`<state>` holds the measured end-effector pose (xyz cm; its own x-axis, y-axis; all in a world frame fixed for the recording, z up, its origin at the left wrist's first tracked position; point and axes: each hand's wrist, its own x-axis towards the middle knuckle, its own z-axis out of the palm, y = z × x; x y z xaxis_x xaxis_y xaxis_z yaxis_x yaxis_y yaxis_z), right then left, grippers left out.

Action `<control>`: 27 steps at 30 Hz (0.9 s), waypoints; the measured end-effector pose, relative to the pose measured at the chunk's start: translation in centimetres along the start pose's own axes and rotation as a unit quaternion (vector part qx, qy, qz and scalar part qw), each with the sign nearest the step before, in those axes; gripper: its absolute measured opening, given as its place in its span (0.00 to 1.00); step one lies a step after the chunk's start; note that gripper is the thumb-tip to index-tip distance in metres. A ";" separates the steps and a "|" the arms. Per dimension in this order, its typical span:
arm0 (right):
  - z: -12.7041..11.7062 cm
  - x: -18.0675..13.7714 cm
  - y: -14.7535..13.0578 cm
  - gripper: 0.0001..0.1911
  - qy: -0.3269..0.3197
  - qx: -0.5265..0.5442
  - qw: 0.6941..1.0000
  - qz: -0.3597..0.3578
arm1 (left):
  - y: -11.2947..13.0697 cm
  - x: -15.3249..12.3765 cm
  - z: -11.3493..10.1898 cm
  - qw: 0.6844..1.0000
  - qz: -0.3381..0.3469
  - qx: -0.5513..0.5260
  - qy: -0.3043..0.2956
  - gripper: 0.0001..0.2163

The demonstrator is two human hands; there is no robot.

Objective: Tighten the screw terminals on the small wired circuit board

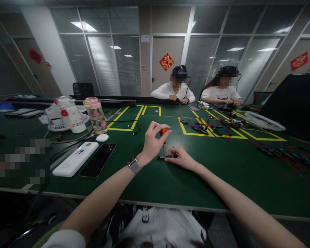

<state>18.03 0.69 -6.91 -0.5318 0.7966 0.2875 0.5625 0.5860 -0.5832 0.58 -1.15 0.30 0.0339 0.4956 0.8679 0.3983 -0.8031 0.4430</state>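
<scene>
My left hand [153,142] pinches the handle of an orange and black screwdriver [164,137]. The tool stands upright, its thin shaft pointing down at a small green circuit board [161,157] on the green table. Whether the tip sits in a screw is too small to tell. My right hand [181,157] rests on the table, its thumb and fingers closed on the right side of the board and covering part of it. Dark and coloured bits, perhaps wires, show by those fingertips.
Left of my arm lie a black phone [99,160], a white power bank [76,159], and a white earbud case [102,137]. A pink-lidded bottle [96,115] and white jug [71,115] stand behind. Tangled wires [198,126] lie right. Two people sit across the table [144,186].
</scene>
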 end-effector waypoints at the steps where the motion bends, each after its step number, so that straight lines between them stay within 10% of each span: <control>1: 0.0 0.0 0.0 0.07 0.001 0.000 1.000 -0.001 | 0.0 0.0 0.0 1.000 -0.005 -0.006 -0.010 0.06; 27: -0.1 0.0 0.1 0.08 -0.004 0.000 1.000 -0.010 | -0.5 0.1 0.1 0.999 -0.014 -0.023 -0.033 0.07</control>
<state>18.13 0.75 -6.94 -0.5481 0.7837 0.2921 0.5521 0.6014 -0.5775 0.50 -0.68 0.13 0.0845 0.5372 0.8392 0.3575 -0.8025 0.4777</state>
